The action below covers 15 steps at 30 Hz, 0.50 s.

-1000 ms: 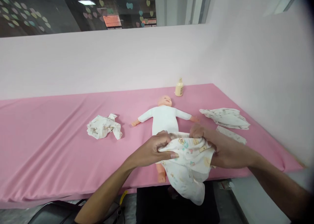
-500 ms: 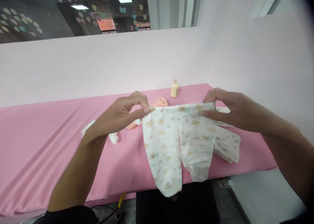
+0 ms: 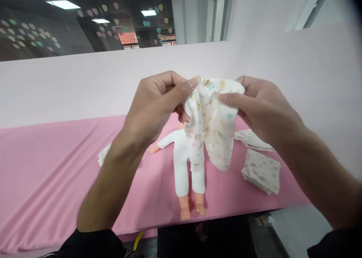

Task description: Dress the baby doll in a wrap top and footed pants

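A pair of white baby pants (image 3: 219,137) with a small bear print hangs by its waistband between my hands. My left hand (image 3: 161,103) pinches the waistband on one side, and the cloth there is bunched. On the other side my right hand (image 3: 260,103) grips the waistband between thumb and fingers. Behind and below the pants, a baby doll (image 3: 181,171) in a white suit lies on its back, bare feet toward me. The pants and my left hand hide most of its head and one arm.
A pink sheet (image 3: 56,175) covers the long table against the wall. Folded printed cloths (image 3: 263,171) are stacked at the right, with another folded cloth (image 3: 253,139) behind them. A crumpled white item (image 3: 104,154) lies left, partly behind my forearm.
Both hands have risen and come closer together, lifting the pants. The waistband, stretched wide before, is now gathered. The doll's body and legs have come into view.
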Tool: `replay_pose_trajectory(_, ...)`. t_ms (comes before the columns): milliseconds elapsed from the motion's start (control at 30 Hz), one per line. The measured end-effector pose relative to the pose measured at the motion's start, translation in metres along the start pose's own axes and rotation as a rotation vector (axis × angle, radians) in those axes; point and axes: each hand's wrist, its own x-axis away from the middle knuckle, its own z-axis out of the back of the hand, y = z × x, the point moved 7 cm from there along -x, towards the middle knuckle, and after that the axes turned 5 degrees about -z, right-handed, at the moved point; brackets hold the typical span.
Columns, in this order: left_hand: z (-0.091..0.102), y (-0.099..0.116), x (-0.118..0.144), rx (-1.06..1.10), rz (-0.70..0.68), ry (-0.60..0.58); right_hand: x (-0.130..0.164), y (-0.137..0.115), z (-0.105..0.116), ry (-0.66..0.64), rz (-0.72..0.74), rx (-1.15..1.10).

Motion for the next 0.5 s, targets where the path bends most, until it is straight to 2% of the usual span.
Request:
replay_pose_trajectory(67, -0.013, 0.007, 0.009, 0.009, 0.002, -0.037, 0.013, -0.001, -0.016, -0.122, -0.039, -0.108)
replay_pose_trajectory(133, -0.025, 0.012, 0.018, 0.011, 0.006, -0.092, 0.024, -0.004, -0.028, -0.199, -0.015, -0.122)
replay_pose_trajectory(267, -0.039, 0.015, 0.028, -0.011, -0.015, -0.186, 0.031, -0.002, -0.032, -0.144, 0.033, -0.061)
replay_pose_trajectory(333, -0.035, 0.015, 0.031, -0.061, -0.078, -0.157, 0.029, 0.002, -0.029, -0.122, 0.006, -0.072)
replay_pose_trajectory(400, -0.027, 0.010, 0.035, -0.125, -0.128, -0.077, 0.025, 0.005, -0.026, -0.131, -0.039, -0.109)
replay_pose_trajectory(500, -0.015, -0.013, 0.046, -0.165, -0.094, 0.050, 0.020, 0.005, -0.018, -0.123, -0.087, -0.179)
